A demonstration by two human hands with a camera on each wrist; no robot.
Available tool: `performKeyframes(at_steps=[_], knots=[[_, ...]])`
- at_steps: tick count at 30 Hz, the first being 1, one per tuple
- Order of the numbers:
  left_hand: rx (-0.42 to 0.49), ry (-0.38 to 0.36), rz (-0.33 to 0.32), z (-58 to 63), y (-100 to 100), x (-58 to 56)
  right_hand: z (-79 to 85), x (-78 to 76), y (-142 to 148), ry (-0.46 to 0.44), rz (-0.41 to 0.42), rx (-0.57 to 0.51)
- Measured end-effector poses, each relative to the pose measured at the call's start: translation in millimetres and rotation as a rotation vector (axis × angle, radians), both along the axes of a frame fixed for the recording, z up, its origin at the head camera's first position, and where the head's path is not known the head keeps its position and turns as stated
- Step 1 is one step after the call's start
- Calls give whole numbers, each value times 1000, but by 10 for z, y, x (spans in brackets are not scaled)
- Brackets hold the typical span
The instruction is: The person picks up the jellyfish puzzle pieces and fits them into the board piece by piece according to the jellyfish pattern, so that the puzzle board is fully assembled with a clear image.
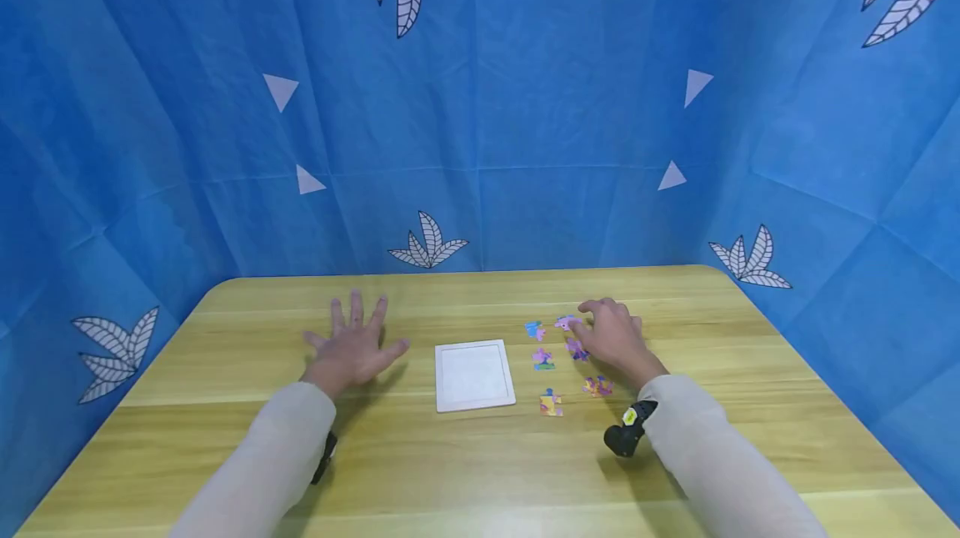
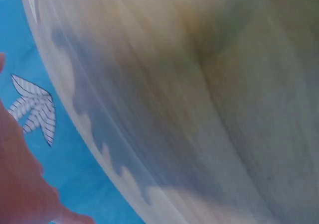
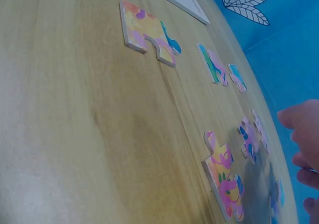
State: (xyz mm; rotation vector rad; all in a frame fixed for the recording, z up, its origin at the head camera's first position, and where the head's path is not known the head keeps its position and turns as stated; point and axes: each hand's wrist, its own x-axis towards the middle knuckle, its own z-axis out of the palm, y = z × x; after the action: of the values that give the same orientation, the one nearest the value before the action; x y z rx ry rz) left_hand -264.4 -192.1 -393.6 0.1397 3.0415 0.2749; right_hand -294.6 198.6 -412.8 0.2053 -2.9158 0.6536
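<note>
My left hand (image 1: 354,350) is spread over the table left of a white square puzzle frame (image 1: 476,376), its fingers apart and holding nothing. In the left wrist view, part of that hand (image 2: 22,179) shows at the left edge, with its shadow on the wood. My right hand (image 1: 615,338) hovers by the far jigsaw pieces, fingers loosely bent. A pink jigsaw piece (image 1: 564,324) lies close to its fingertips, and a purple jigsaw piece (image 1: 576,348) is beside its thumb. In the right wrist view, fingers (image 3: 305,134) appear above the pieces, gripping nothing.
Other loose pieces lie right of the frame: a blue piece (image 1: 533,329), a purple-green piece (image 1: 543,359), a yellow piece (image 1: 551,404) and an orange-pink piece (image 1: 597,387). The wooden table (image 1: 465,480) meets a blue curtain (image 1: 570,104) behind. Black wrist cameras hang under both sleeves.
</note>
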Motion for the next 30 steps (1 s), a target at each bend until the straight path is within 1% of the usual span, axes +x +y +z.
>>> performKeyframes(at_steps=[3,8,14,20,22,24,28,30], knots=[[-4,-4,-37,2,70,50,-4,12,8,-17,0,-5],[-12,-10,-94,-1,211,178,-15,25,-8,-13,6,-22],[16,-62,-187,58,368,338,-35,13,-66,-25,29,-38],[-14,-94,-257,95,483,437,-42,-4,-134,-27,38,-48],[-25,-121,-281,103,518,470,-59,-8,-148,-33,39,-44],[-27,-164,-313,113,550,512,-76,-14,-163,-40,41,-46],[-44,-277,-374,135,605,609,-81,-20,-200,-48,54,-51],[-54,-318,-394,141,629,650,-76,-24,-222,-54,61,-45]])
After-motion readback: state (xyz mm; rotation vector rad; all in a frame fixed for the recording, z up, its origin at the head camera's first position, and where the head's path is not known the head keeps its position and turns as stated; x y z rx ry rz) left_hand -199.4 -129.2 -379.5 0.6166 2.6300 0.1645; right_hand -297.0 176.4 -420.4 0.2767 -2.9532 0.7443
